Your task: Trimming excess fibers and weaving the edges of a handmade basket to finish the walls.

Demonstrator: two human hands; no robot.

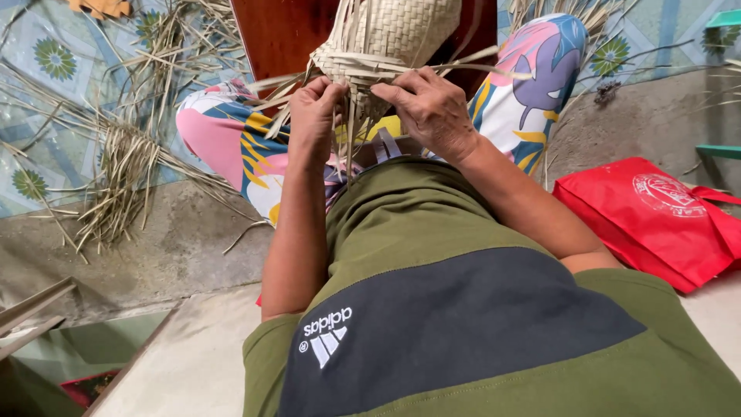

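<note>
Over patterned floor covering point(46, 69) strewn with dry strips point(123, 170) — both hands, left hand point(315, 116) and right hand point(428, 108), pinch woven basket point(386, 38).

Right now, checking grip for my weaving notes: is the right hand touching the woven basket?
Touching. The head view shows the right hand with its fingers pressed on the woven basket's loose edge strips.

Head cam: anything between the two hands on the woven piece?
Head view: loose straw strips hang between left hand and right hand, off the woven basket.
</note>
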